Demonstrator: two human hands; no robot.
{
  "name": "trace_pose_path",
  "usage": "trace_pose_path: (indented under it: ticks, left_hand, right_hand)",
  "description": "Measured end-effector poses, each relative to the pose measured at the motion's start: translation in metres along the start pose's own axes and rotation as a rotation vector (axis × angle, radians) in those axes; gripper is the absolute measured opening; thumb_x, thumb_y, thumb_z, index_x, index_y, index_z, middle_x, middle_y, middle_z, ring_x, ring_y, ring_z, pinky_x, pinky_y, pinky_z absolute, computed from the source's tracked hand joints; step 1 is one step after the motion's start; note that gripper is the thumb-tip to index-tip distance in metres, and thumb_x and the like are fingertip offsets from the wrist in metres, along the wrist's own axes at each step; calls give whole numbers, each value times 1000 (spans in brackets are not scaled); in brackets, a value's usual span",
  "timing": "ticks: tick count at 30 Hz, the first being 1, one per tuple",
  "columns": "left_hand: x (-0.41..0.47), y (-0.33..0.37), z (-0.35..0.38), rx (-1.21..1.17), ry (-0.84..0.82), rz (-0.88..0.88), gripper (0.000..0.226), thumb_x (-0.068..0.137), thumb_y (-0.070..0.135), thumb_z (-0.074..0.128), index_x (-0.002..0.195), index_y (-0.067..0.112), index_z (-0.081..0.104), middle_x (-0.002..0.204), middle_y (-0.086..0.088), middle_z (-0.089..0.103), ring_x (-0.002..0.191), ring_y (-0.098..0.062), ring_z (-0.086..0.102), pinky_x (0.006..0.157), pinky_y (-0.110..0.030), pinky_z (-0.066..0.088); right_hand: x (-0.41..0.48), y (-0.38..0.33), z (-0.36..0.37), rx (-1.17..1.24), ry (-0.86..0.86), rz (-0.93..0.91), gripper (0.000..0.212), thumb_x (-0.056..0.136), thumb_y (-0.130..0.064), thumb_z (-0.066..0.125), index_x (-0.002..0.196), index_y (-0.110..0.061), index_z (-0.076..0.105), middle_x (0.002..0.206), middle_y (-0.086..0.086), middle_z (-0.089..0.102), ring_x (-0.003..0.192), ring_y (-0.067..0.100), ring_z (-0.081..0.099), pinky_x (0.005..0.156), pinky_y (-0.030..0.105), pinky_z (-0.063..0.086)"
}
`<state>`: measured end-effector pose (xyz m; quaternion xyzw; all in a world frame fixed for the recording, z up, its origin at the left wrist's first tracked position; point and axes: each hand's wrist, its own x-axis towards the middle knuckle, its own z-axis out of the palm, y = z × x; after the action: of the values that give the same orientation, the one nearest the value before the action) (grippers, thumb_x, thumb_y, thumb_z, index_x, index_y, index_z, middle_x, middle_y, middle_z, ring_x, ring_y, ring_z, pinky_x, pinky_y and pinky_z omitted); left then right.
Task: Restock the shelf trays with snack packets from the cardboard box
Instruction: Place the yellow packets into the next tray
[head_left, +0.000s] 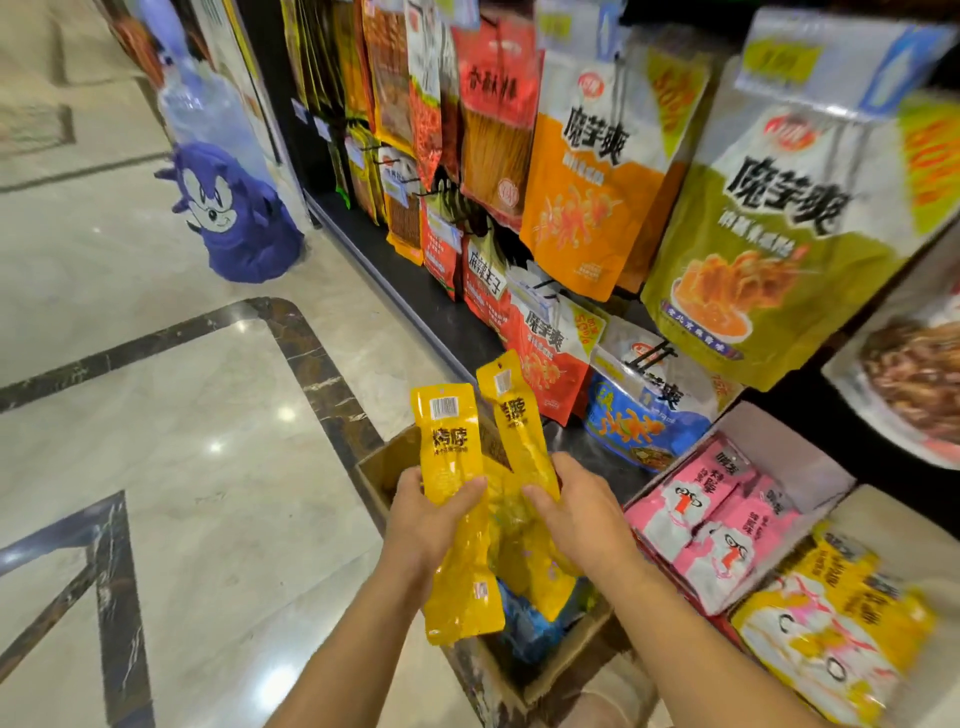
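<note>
over the box (378, 470), head view: the left hand (431, 514) holds the left packet (449, 447) upright, thumb across its yellow front and fingers behind. that grip is clamped on the packet's middle, with the barcode end up and the lower end hanging past the wrist. the right hand (584, 506) pinches the right packet (519, 431) at its lower half, thumb on the front and fingers curled over its right edge, so that grip is clamped too. the two packets lean apart at the top, with a narrow gap between them, and both are above the box mouth. more yellow packets and something blue lie inside the box below the hands. the box's far left rim shows just past the left hand, and its near right wall runs under the right forearm. to the left the floor (182, 415) stretches wide to a blue plush (234, 213). to the right room is tight: the tray (769, 447) of pink packets (711, 514) sits just beside the right forearm, with yellow packs (841, 618) nearer. hanging bags crowd above. a red bag (545, 358) ends near the right packet's top, and a green bag (779, 234) overhangs the tray.
</note>
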<state>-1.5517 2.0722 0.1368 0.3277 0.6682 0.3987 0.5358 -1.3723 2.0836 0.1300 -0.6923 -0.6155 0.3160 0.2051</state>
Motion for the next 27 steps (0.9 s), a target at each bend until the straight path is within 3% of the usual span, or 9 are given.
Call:
trace_pose_path:
  ticks: [2,5,10,15,19,22,24,27]
  left_hand:
    - [-9,12,-2,28,-32,53,64,63,41,93,115,25,60,102,2,75,91,-19,74,81,-48,61]
    - [-24,32,-5,118,-21,146,71,55,48,94,113,35,56,101,7,73,91,-15,73,81,-45,61]
    - [-55,71,2,253,-1,297,51,73,36,86,104,36,45,92,10,66,82,-8,66,72,-34,56]
    - [-89,108,18,262,-70,465,27,83,32,72,99,31,50,86,6,64,77,-9,62,61,-31,45]
    - [-115,135,30,271,-150,617,8,89,32,62,95,36,62,88,6,68,85,-10,63,78,-38,51]
    - [-142,154,38,267,-273,677,25,98,26,48,101,50,56,96,23,63,94,2,57,83,-34,43]
    - [-155,164,43,237,-340,672,28,101,23,42,115,47,47,103,32,53,97,2,52,88,-33,38]
    - [-173,178,53,142,-413,627,33,93,32,43,124,28,54,116,8,67,96,-11,64,92,-47,48]
  right_hand:
    - [-7,-11,-15,40,56,-21,26,93,-41,66,114,-32,56,99,-3,72,91,24,68,71,36,52]
    - [-20,-27,-35,129,136,-24,23,89,-39,70,108,-35,57,88,-11,71,83,14,67,76,43,55]
    - [-51,-46,-67,324,307,19,10,89,-27,70,90,-29,60,76,-4,68,66,19,66,66,47,57]
    - [-93,-59,-104,444,478,30,45,73,-49,84,102,-34,52,87,-12,70,78,8,68,69,38,57]
    - [-128,-63,-132,451,607,14,58,71,-36,89,109,-30,47,86,-13,66,75,8,65,58,22,47]
    - [-150,-59,-151,468,692,17,61,73,-26,85,115,-32,41,86,-12,64,72,10,65,62,30,53]
    - [-166,-59,-164,502,757,6,70,75,-23,83,125,-33,35,88,-13,62,74,7,65,64,31,52]
    - [-191,-58,-182,569,853,-45,70,77,-24,82,127,-35,33,94,-13,62,76,4,64,62,26,48]
